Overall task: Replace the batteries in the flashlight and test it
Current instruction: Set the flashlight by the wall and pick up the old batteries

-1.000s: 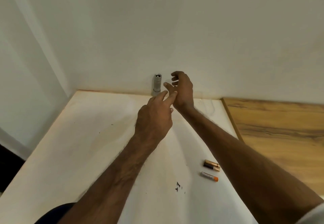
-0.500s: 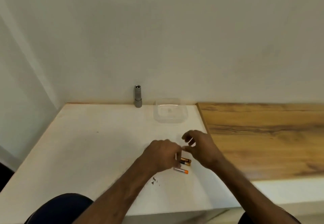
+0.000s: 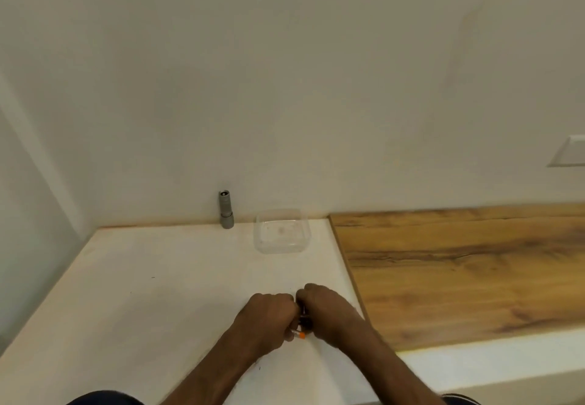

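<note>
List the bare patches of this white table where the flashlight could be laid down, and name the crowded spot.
Free: the wide left stretch of the white table, from the flashlight forward; also the strip between the clear container and the hands. Crowded: the front right, where the left hand and right hand close over the batteries.

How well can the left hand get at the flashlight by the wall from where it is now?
Probably yes. The white table between the left hand and the upright flashlight is bare, and the clear container stands to its right, apart. The hand seems busy with the batteries.
</note>
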